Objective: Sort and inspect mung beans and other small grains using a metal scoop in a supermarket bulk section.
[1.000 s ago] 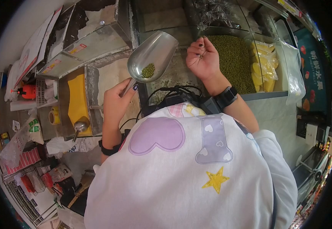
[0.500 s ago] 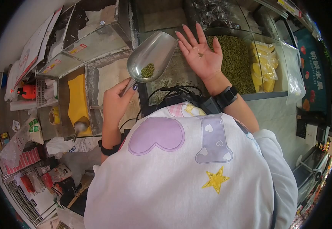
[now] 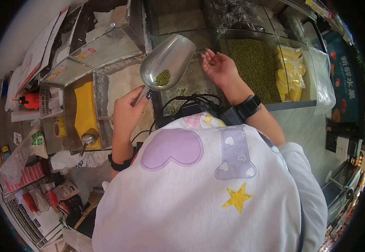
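Note:
My left hand (image 3: 128, 110) is closed round the handle of a metal scoop (image 3: 175, 52), held level over the bins. A small heap of green beans (image 3: 162, 77), which look like mung beans, lies in the scoop near its handle end. To the scoop's right, my right hand (image 3: 221, 70) is palm up with its fingers curled in over the palm. Whatever lies under those fingers is hidden. Beside that hand is a glass-walled bin full of the same green beans (image 3: 253, 69).
Bags of yellow contents (image 3: 290, 73) stand right of the bean bin. Bins with white powder (image 3: 125, 77) and yellow powder (image 3: 84, 111) are on the left, with another metal scoop (image 3: 88, 139) in the yellow one. Black cables (image 3: 186, 101) lie close to my body.
My right hand, earlier spread flat with a few tiny bits on its palm, has curled its fingers inward. The left hand and scoop have stayed in place.

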A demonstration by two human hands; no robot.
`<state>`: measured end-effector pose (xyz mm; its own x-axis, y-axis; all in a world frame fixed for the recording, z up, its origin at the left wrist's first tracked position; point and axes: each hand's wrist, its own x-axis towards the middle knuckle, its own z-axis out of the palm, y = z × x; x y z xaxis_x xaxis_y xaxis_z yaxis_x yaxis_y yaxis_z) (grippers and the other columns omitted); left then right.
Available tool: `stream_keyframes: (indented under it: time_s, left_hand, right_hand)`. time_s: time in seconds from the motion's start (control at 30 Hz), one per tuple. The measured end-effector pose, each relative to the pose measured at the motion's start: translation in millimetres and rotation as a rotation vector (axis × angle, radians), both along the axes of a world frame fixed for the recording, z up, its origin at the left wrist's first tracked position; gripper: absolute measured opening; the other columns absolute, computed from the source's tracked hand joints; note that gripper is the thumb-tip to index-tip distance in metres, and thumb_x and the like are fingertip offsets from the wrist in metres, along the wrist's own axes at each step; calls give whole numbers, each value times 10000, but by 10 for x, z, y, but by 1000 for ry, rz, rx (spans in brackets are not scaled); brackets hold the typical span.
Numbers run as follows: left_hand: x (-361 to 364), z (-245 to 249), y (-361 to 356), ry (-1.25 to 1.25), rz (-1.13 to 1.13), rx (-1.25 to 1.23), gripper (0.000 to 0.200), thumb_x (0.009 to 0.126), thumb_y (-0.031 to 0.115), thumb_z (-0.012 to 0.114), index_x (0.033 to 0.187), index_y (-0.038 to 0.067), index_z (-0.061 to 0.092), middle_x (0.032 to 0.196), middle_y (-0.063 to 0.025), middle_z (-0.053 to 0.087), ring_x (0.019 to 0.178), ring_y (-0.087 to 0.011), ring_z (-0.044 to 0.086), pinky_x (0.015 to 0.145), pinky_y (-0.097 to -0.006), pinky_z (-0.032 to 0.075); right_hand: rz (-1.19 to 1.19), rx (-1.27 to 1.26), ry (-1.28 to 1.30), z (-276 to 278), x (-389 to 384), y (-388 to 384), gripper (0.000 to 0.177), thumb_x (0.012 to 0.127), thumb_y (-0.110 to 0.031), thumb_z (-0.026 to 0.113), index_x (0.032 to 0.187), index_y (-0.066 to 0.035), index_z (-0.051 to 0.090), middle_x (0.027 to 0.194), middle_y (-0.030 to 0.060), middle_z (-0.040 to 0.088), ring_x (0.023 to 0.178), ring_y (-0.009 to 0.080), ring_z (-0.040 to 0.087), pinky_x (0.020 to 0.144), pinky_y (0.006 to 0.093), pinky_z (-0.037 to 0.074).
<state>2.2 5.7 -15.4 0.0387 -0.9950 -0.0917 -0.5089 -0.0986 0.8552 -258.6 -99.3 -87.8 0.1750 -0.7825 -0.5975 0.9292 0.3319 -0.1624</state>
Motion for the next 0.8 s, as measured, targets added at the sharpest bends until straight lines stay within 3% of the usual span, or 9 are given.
stream_keyframes:
  time_s: [0.17, 0.23, 0.33, 0.43, 0.47, 0.53, 0.57, 0.63, 0.8]
  left_hand:
    - [18, -20, 0, -10, -4, 4, 308, 784, 83, 626, 1071, -26, 599, 862, -100, 665, 781, -87, 589, 704, -223, 453]
    - [13, -3, 2, -16, 13, 10, 315, 781, 83, 629, 1074, -29, 597, 874, -103, 664, 787, -90, 588, 708, -224, 453]
    - [10, -21, 4, 0, 22, 4, 317, 783, 80, 626, 1078, -32, 594, 880, -106, 663, 789, -90, 587, 707, -224, 453]
    - [17, -27, 4, 4, 17, 3, 319, 785, 75, 623, 1084, -31, 592, 878, -104, 662, 786, -87, 585, 705, -223, 453]
    - [16, -24, 6, 4, 16, 2, 319, 785, 75, 623, 1084, -31, 592, 878, -104, 662, 786, -87, 585, 705, -223, 453]
    - [8, -19, 11, 9, 19, 11, 319, 785, 72, 623, 1087, -28, 592, 875, -99, 662, 784, -84, 584, 704, -222, 452]
    - [11, -22, 10, 9, 18, 10, 319, 785, 72, 623, 1087, -28, 592, 875, -99, 662, 784, -84, 584, 704, -222, 452]
    - [22, -32, 7, 7, 22, 25, 316, 785, 73, 626, 1083, -23, 596, 874, -95, 662, 782, -84, 584, 705, -221, 452]
    - [13, -28, 3, 14, 15, 6, 310, 786, 81, 626, 1078, -18, 601, 877, -96, 664, 782, -89, 590, 704, -223, 454]
  right_hand:
    - [-71, -172, -74, 153, 3, 23, 290, 890, -206, 420, 984, 30, 560, 792, 83, 536, 853, 240, 533, 766, 329, 473]
    - [247, -817, -844, -100, -103, -60, 287, 882, -241, 439, 958, -7, 586, 721, 52, 540, 837, 245, 547, 790, 338, 467]
    - [370, -893, -909, 8, -126, -75, 315, 884, -271, 435, 1005, -36, 606, 812, 70, 622, 938, 267, 569, 862, 360, 449]
    - [183, -700, -806, 97, -107, 13, 401, 879, -320, 429, 1148, -51, 557, 1079, 138, 604, 1106, 298, 506, 952, 412, 388]
    - [182, -700, -806, 150, -88, 41, 401, 879, -320, 429, 1148, -51, 557, 1079, 138, 604, 1106, 298, 506, 952, 412, 388]
    - [69, -676, -620, 257, -39, 76, 515, 875, -399, 397, 1280, -85, 453, 1332, 159, 421, 1261, 317, 355, 1020, 457, 306]
    - [68, -676, -620, 276, -30, 76, 515, 875, -399, 397, 1280, -85, 453, 1332, 159, 421, 1261, 317, 355, 1020, 457, 306]
    - [43, -730, -552, 298, -18, 78, 583, 871, -460, 358, 1341, -115, 369, 1431, 142, 261, 1323, 322, 227, 1053, 476, 233]
    - [42, -713, -346, 297, -11, 85, 589, 875, -482, 330, 1363, -153, 334, 1454, 128, 207, 1341, 331, 163, 1066, 474, 195]
